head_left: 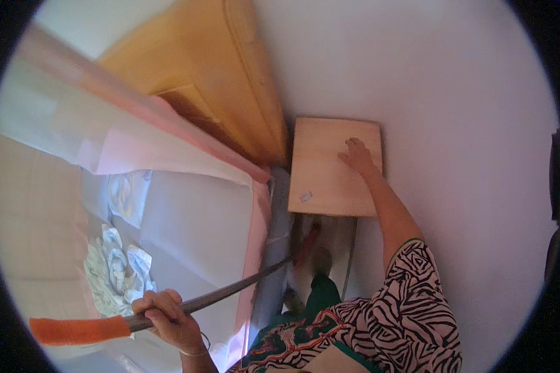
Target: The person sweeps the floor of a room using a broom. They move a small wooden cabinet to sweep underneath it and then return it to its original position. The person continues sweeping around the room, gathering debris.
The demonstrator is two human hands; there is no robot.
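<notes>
My left hand (168, 317) is closed around a long dark handle (233, 288) with an orange wrapped grip (79, 330) at its upper end. The handle slants down to a blurred reddish part (308, 245) near the floor by my feet; what tool it is, I cannot tell. With fingers spread, my right hand (358, 157) rests on the top of a small light-wood cabinet or table (322, 163) against the wall. A small sticker (306, 196) is on that top.
A bed with a pale sheet (191, 210) and a pink-edged net (191, 135) lies at the left, with crumpled cloths (119, 270) and a pillow (128, 196) on it. A yellow-orange covered piece (200, 60) stands behind. The wall (448, 140) runs along the right.
</notes>
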